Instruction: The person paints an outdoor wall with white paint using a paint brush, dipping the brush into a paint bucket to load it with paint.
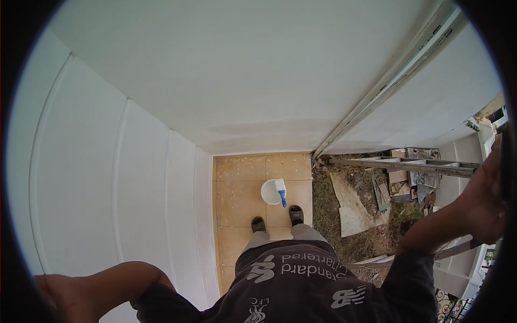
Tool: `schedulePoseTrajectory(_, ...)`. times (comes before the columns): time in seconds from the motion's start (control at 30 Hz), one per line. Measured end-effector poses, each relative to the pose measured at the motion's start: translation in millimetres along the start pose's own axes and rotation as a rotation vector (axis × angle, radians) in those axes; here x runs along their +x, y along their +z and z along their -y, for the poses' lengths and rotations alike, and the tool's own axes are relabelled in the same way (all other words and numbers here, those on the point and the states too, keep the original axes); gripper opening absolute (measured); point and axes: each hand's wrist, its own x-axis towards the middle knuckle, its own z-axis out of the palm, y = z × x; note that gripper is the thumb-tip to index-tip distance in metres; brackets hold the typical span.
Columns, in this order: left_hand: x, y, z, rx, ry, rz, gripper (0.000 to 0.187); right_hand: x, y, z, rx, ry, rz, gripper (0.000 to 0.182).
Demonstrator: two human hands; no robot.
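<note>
My left hand (56, 295) is at the lower left edge, beside the white panelled wall (81, 177). Its fingers run into the dark rim of the view, so I cannot see what they do. My right hand (487, 202) is raised at the right edge, near the end of a ladder (409, 164). The frame cuts off its fingers too, and whether it touches anything is hidden. In front of my feet a white bucket (268, 195) stands on the tiles. A paintbrush (281, 192) with a blue handle lies over the bucket's right side, handle towards me.
A smooth pale wall (226, 70) rises ahead, with a worn white post (377, 94) on its right. The tan tiled floor (242, 188) has white spots. To the right, lower ground (328, 196) holds boards, a pale sheet (350, 207) and scraps.
</note>
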Motion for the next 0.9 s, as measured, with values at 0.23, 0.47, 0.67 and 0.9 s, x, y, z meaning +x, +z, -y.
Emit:
schedulePoseTrajectory(0.23, -505.6, 116.8, 229.4, 0.51, -1.863, 0.064, 0.03, -372.7, -64.4, -320.1, -0.763, 1.251, 0.437, 0.022)
schedulePoseTrajectory(0.47, -895.4, 178.4, 198.2, 0.197, -2.391, 0.608, 0.047, -649.6, -58.9, -395.6, -0.795, 1.584, 0.889, 0.031)
schedulePoseTrajectory(0.67, -1006.3, 263.7, 230.9, 0.132, -2.383, 0.28, 0.057, -742.7, -24.7, -451.2, -0.72, 1.705, 0.825, 0.052)
schedulePoseTrajectory(0.9, -1109.2, 303.1, 272.9, -0.005, -2.462, 0.158, 0.086, -815.4, -15.3, -513.6, -0.76, 1.805, 0.651, 0.088)
